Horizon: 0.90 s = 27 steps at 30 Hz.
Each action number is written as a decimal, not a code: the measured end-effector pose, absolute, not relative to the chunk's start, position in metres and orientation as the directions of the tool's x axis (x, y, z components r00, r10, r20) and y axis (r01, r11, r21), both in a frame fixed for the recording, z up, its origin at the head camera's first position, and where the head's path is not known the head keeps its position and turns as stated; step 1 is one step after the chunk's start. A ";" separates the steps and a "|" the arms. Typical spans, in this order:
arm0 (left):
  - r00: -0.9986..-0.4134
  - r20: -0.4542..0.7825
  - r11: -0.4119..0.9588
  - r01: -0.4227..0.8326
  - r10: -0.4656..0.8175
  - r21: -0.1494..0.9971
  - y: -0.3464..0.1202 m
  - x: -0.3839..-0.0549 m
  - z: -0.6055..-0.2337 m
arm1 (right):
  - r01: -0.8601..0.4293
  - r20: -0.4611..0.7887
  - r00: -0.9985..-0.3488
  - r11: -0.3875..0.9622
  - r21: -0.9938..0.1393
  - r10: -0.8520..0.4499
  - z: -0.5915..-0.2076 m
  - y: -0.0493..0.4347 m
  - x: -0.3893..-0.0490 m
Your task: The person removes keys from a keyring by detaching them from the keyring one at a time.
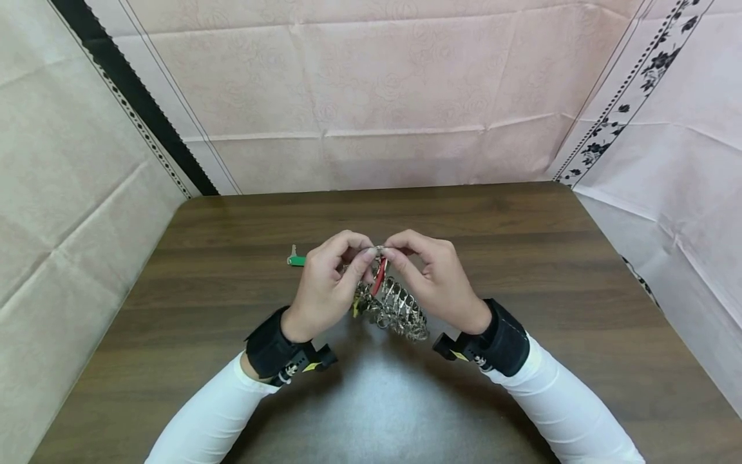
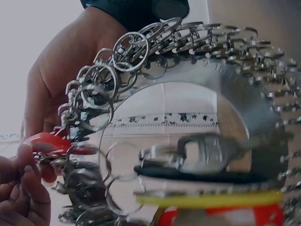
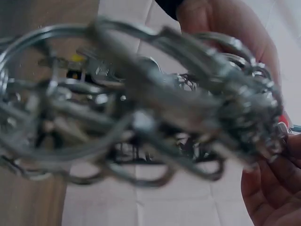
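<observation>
A bunch of small metal key rings (image 1: 400, 309) hangs below the two hands, over the table. The left hand (image 1: 327, 283) and right hand (image 1: 435, 277) meet above it. Thumb and forefinger of each pinch a small metal key ring from opposite sides, fingertips almost touching. Just under them hangs a red-headed key (image 1: 379, 277). Seen close in the left wrist view, the small rings are linked around a wide metal hoop (image 2: 235, 89) marked with numbers. A key with a green head (image 1: 297, 260) sticks out beyond the left hand. Fingertips hide much of the pinched ring.
Under the hands lies a dark wood-grain table (image 1: 232, 322). Pale patterned cloth (image 1: 377, 96) hangs behind it and along both sides. In the left wrist view, a yellow-headed key (image 2: 211, 198) is blurred near the camera.
</observation>
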<state>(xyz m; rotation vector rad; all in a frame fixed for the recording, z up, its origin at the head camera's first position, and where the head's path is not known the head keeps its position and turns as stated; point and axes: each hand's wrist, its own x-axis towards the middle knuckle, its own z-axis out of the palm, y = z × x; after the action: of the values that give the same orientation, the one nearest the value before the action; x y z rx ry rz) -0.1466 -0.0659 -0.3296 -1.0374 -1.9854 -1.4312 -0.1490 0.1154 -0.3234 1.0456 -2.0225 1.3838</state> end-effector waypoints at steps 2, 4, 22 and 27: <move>-0.585 0.743 0.190 0.810 0.325 0.554 -0.067 -0.147 -0.328 | -0.809 0.739 -0.587 0.217 -0.546 -0.331 -0.322 0.117 -0.149; -0.561 0.746 0.231 0.828 0.359 0.511 -0.069 -0.148 -0.327 | -0.814 0.738 -0.581 0.232 -0.533 -0.344 -0.321 0.118 -0.149; -0.468 0.718 0.370 0.877 0.516 0.306 -0.079 -0.151 -0.320 | -0.821 0.682 -0.571 0.330 -0.466 -0.457 -0.318 0.124 -0.148; -0.501 0.721 0.371 0.860 0.479 0.351 -0.077 -0.149 -0.323 | -0.806 0.668 -0.592 0.329 -0.492 -0.451 -0.317 0.123 -0.148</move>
<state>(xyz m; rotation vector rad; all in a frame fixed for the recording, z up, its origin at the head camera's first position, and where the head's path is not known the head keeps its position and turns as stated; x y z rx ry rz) -0.1492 -0.0770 -0.3227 -1.1529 -2.1270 -0.9874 -0.1484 0.1230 -0.3166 1.1085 -2.1876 1.1662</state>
